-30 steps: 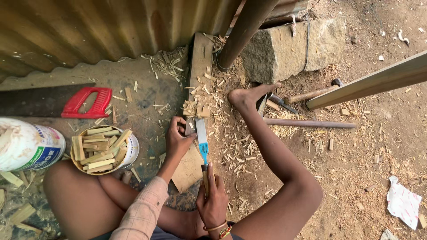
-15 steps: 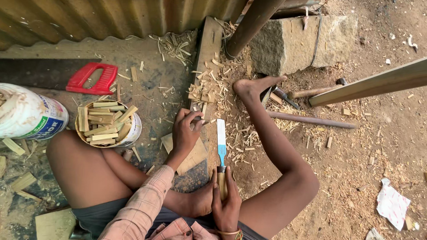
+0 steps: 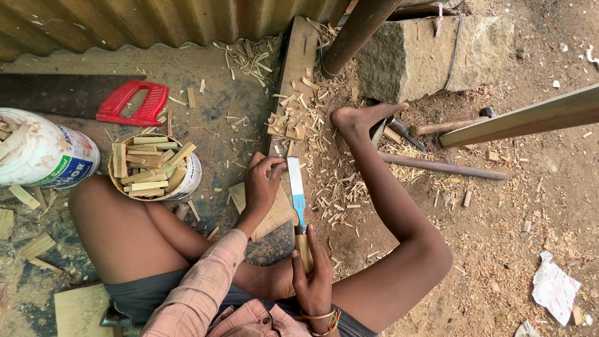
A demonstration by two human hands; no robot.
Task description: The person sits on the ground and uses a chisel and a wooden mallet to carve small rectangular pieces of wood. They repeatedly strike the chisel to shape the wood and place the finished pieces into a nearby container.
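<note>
I sit on the ground with my legs folded around a flat wooden block. My right hand grips the wooden handle of a long knife whose blade, partly blue, points away from me. My left hand pinches a small wood piece upright on the block, right beside the blade's far end. The piece itself is mostly hidden by my fingers. Wood chips lie all around the block.
A small tin full of cut wooden sticks stands at my left knee, beside a white bucket. A saw with a red handle lies by the corrugated wall. A stone block, a hammer and a plank are at right.
The view has shifted, so everything sits lower and more to the right. My left hand has stayed on the small piece, and the knife blade now stands against it.
</note>
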